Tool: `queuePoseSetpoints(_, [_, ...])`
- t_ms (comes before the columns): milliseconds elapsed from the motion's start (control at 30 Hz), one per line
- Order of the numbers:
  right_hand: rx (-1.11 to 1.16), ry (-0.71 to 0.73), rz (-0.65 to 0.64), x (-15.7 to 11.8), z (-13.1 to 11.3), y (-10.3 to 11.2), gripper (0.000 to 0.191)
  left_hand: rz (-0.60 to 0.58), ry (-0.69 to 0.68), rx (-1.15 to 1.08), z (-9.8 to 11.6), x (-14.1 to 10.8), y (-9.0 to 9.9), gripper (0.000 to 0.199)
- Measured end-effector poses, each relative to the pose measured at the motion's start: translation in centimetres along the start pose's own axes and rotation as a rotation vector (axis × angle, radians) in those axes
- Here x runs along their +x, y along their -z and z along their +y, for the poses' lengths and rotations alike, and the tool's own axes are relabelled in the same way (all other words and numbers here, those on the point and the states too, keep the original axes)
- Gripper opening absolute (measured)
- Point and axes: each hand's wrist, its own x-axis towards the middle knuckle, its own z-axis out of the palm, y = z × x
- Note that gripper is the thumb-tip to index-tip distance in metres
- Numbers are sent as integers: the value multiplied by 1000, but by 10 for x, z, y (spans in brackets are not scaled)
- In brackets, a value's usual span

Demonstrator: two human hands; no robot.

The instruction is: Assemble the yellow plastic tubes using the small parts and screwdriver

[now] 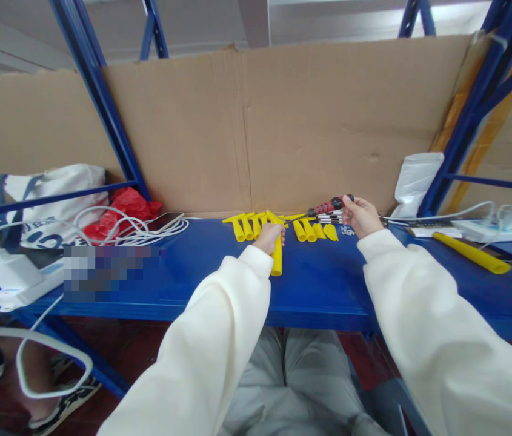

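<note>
My left hand (271, 237) is closed round a yellow tube piece (276, 260) above the blue shelf, near its middle. A screwdriver (325, 208) with a red and black handle slants across, its thin shaft reaching toward that piece. The fingers of my right hand (359, 215) pinch the end of its handle. Several yellow tube pieces (238, 230) lie in a row left of my left hand, and others (300, 231) lie to its right. White-and-black sticks (328, 218) sit behind the screwdriver handle.
Blue shelf (319, 290) backed by cardboard (301, 121). White cables (165, 227), a red bag (123, 209), a cloth bag (65, 181) and a power strip (33, 287) are left. At right lie a long yellow tube (471, 252) and a white pouch (417, 181). A person's leg shows lower left.
</note>
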Motion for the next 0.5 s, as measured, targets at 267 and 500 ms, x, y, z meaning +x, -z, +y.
queuePoseSetpoints(267, [-10, -14, -10, -4, -4, -2, 48, -1, -2, -7, 1, -2, 0, 26])
queuePoseSetpoints(500, [-9, -6, 2, -5, -4, -4, 51, 1, -3, -8, 1, -1, 0, 29])
